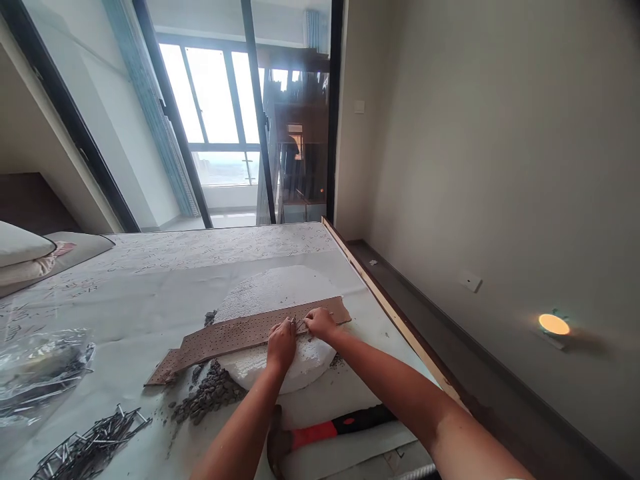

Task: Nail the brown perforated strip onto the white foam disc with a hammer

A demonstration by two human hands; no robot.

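Note:
A long brown board (225, 337) full of small holes lies over a round white foam slab (280, 283). My left hand (283, 343) rests at the board's near edge, its fingers closed on a thin upright piece that looks like a nail (293, 321). Just to its right, my right hand (321, 323) is closed in a pinch over the board; what sits between its fingertips is too small to make out. The two sets of fingertips almost meet. Below my forearms lies a hammer (314, 435) with a red and black handle, touched by neither hand.
Grey crumbled rubble (213, 393) is heaped by the board's left part. Loose nails (95, 443) lie at the front left, near a clear plastic bag (45, 373). A wooden edge (387, 310) borders the white surface on the right. Folded bedding (30, 257) is at the far left.

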